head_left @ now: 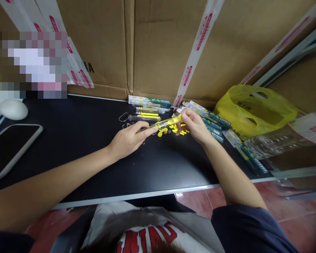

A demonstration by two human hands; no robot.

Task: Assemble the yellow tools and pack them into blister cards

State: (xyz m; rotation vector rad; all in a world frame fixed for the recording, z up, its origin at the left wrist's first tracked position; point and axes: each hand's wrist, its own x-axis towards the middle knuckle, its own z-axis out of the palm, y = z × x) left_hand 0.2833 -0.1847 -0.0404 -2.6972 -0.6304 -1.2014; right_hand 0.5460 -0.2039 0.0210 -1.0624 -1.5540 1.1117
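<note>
A slim clear tube with yellow parts [166, 123] is held at a slant above the black table [158, 168]. My left hand [129, 138] is closed around its left, darker end. At the yellow right end, my right hand [193, 124] pinches the tube between thumb and fingers. Small yellow plastic pieces [160, 134] lie loose on the table below and behind it. Bent metal wire hooks [123, 117] are scattered near my left hand, partly hidden by it. Behind the hands lie several similar clear tubes with yellow parts [147, 114].
A green-and-white printed box [150, 101] lies at the back; several more boxes [213, 117] are at the right. Beyond them are a yellow plastic bag [255, 109] and a clear bottle [265, 144]. At left is a phone [13, 151]. Large cardboard [158, 45] stands behind.
</note>
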